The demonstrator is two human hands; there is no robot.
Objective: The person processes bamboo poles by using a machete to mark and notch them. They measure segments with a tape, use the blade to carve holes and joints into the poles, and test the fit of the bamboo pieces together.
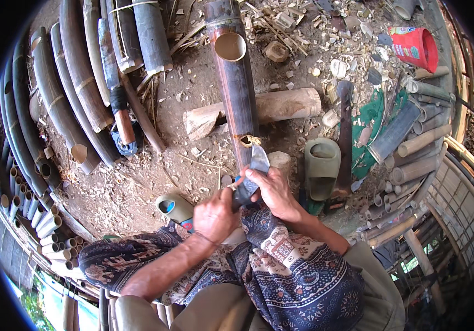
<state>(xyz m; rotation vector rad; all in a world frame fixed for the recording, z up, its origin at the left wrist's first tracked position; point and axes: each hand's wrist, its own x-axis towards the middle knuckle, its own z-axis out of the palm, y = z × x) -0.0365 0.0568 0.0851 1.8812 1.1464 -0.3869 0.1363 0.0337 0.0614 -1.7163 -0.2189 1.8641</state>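
Observation:
A long dark brown bamboo tube point(236, 94) runs away from between my legs, with a large round opening at its far part and a smaller ragged hole near me. My left hand point(215, 215) is closed round the black handle of a knife point(259, 160). On the other side, my right hand point(273, 190) grips the knife where handle and blade meet, its thumb along the metal. The blade's tip lies at the rim of the smaller hole, beside a curl of pale shaving point(254, 140). My right fingers are partly hidden behind the knife.
A short log point(289, 105) lies crosswise under the tube. Several bamboo poles point(77, 71) rest at left, near a wooden-handled tool point(124, 124). At right are a green slipper point(322, 168), a red bucket point(413, 47) and stacked bamboo pieces point(424, 140). Shavings cover the ground.

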